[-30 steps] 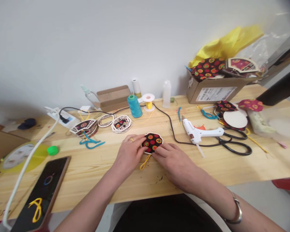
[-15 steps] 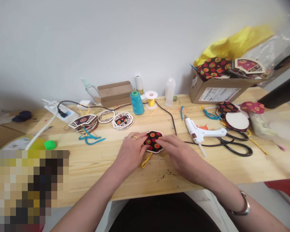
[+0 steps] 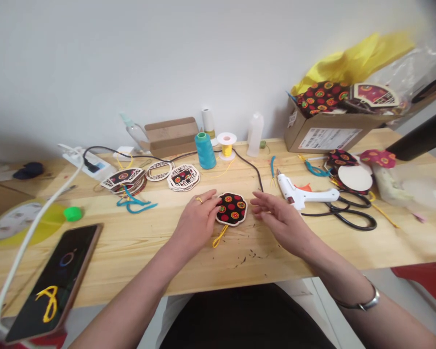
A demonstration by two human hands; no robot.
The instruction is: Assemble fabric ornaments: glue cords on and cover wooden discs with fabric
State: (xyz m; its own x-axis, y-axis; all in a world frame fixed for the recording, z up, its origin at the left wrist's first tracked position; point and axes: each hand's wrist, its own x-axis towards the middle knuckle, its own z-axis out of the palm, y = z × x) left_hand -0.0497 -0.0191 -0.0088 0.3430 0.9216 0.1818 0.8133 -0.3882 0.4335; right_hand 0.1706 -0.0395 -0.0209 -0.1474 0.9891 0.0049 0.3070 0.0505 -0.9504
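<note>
A scalloped fabric ornament [image 3: 232, 209], black with red and orange flowers and a pale wooden rim, is at the front middle of the table. A yellow braided cord loop [image 3: 220, 236] sticks out from its lower edge. My left hand [image 3: 198, 215] has its bent fingers at the ornament's left edge, gripping it; the thumb is partly hidden. To the right, my right hand [image 3: 278, 218] is held apart from the ornament, its fingers loosely curved and nothing in them. A white glue gun [image 3: 305, 194] lies just beyond that hand.
Behind stand a teal thread cone [image 3: 205, 152] and a yellow thread spool [image 3: 227, 148]. Wooden lattice pieces [image 3: 184, 177] lie left of them. A phone [image 3: 58, 276] rests at front left, black-handled scissors [image 3: 356, 213] at right, a filled cardboard box [image 3: 327, 133] at back right.
My right hand has lifted off the ornament and moved right, leaving its patterned face uncovered. My left hand stays at the left edge, its fingers covering less of the fabric.
</note>
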